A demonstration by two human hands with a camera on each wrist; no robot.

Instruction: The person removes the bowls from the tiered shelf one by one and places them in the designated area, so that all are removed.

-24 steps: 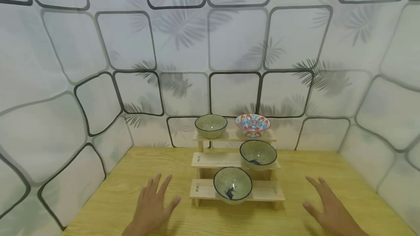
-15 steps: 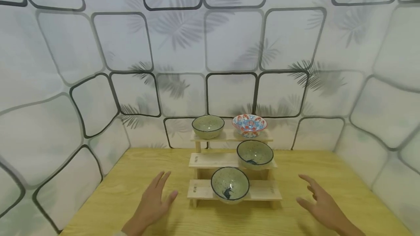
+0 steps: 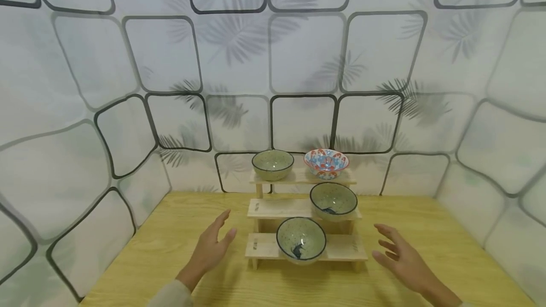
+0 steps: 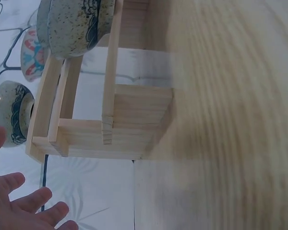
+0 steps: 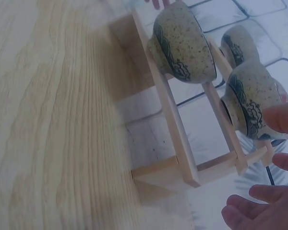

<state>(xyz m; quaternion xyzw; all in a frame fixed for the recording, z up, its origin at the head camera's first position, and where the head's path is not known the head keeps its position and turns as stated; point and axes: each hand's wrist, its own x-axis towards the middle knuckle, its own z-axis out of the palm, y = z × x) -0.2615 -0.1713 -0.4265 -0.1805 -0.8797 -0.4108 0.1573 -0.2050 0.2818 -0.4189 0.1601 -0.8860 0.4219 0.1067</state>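
A three-step wooden rack (image 3: 264, 246) stands on the table with bowls on every step. One speckled green bowl (image 3: 301, 239) sits on the lowest step, another speckled bowl (image 3: 333, 201) on the right of the middle step. Up top are a green bowl (image 3: 273, 165) at left and a red-and-blue patterned bowl (image 3: 326, 163) at right. My left hand (image 3: 210, 245) hovers left of the rack, fingers extended, holding nothing. To the rack's right, my right hand (image 3: 401, 257) is raised with loosely bent fingers and touches nothing. Both wrist views show a gap between fingers and bowls.
The rack rests on a yellow wood-grain table (image 3: 170, 221). Behind and at both sides rise pale walls (image 3: 239, 60) with dark rounded outlines and leaf prints. The middle step has a bare stretch left of its bowl.
My left hand has moved right, towards the rack, and turned more sideways. The right hand has shifted left, its fingers now more bent. The bowls and rack stay put.
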